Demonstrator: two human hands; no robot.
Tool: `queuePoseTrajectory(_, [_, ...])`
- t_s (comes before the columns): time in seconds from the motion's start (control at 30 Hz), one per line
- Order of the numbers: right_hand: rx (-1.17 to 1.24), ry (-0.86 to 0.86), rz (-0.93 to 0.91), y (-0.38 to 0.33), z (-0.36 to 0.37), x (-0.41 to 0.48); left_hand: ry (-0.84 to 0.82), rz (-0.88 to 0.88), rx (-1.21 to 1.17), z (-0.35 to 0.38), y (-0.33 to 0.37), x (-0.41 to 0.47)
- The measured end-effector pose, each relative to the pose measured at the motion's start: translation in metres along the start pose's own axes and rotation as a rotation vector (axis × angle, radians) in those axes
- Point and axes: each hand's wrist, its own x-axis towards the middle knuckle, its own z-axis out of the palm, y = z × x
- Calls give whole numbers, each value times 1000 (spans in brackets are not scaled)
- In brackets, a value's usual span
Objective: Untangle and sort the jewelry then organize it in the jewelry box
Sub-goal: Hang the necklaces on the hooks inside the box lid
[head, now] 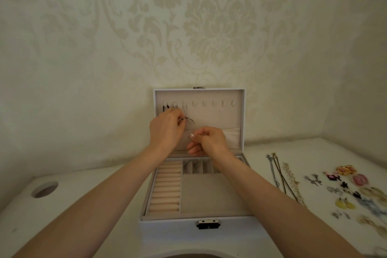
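Note:
A white jewelry box [188,228] stands open in front of me, its lid [209,115] upright with a row of hooks. A thin silver necklace [185,112] hangs from the third hook. My left hand [166,130] pinches its silver pendant [186,120] in front of the lid. Just below and to the right, my right hand [208,140] pinches the lower part of the fine chain, above the lid's pocket [231,136]. Dark pieces hang on the first two hooks [169,107]. The tray holds pink ring rolls [166,188] and small compartments [198,166].
On the white table to the right lie chains and necklaces [282,178] and several colourful earrings [354,190]. A round hole [44,189] is in the tabletop at the left. A patterned wall stands right behind the box.

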Motion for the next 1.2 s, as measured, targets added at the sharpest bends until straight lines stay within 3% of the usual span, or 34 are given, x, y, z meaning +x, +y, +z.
queuePoseTrajectory(0.3, [-43, -41, 3, 1, 0, -6, 17, 5, 37, -3, 0, 3])
queuePoseTrajectory(0.43, [-131, -89, 6, 3, -7, -17, 93, 336, 26, -2, -5, -15])
queuePoseTrajectory(0.53, [-167, -114, -37, 0, -17, -21, -20, 532, 71, 5, -14, -24])
queuePoseTrajectory(0.67, [-143, -136, -76, -10, -31, -26, -102, 478, 72, 12, -23, -28])
queuePoseTrajectory(0.83, [-14, -112, -182, -19, -44, -27, -81, 471, 163, 12, -20, -35])
queuePoseTrajectory(1.0, [0, 36, -282, -28, -48, -22, -132, 374, 42, 15, -20, -37])
queuePoseTrajectory(1.2, [231, 76, -326, -40, -53, -16, -188, 204, -66, 15, -18, -41])
